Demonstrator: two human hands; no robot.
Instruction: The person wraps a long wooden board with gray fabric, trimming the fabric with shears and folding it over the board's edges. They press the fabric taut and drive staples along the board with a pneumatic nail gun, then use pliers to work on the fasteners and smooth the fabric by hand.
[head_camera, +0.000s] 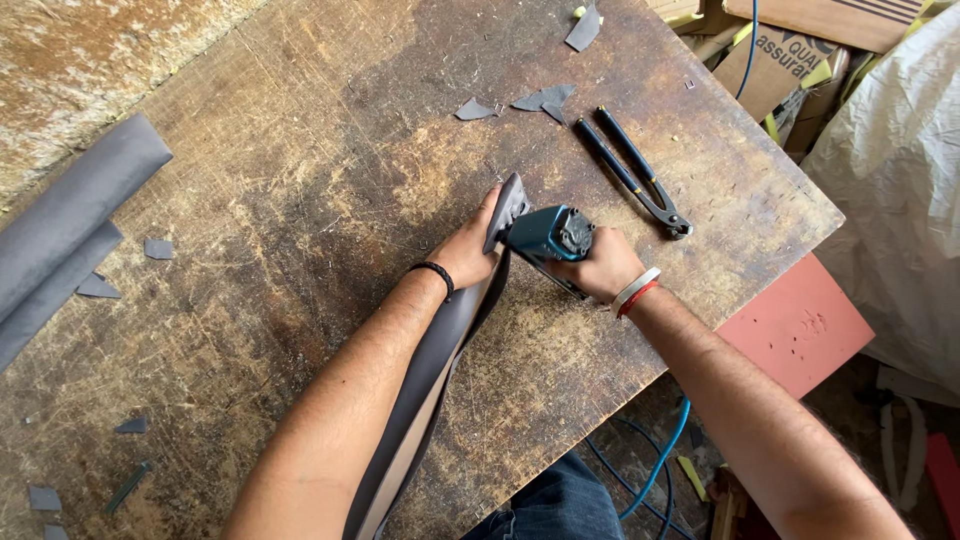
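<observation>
A worn wooden table (300, 180) fills most of the view, its top scratched and stained, with a white plastic sheet (900, 180) and cardboard boxes (790, 50) beyond its far right corner and a pink board (800, 325) lower at the right edge. A roll of grey material (60, 230) lies at the left side of the table. A long grey upholstered panel (440, 360) runs from the near edge up to the middle of the table, standing on its edge between the arms. The left hand (468, 250) closes its grip around the upper end of this panel, thumb and fingers pinching the grey cover. The right hand (600, 265) wraps tightly around the handle of a teal staple gun (545, 235), whose nose presses against the panel's end just beside the left hand. Black-handled pincers (635, 175) lie on the table to the far right of the hands, well apart from them. Small grey scraps (540, 98) are scattered at the far side and near the left edge
</observation>
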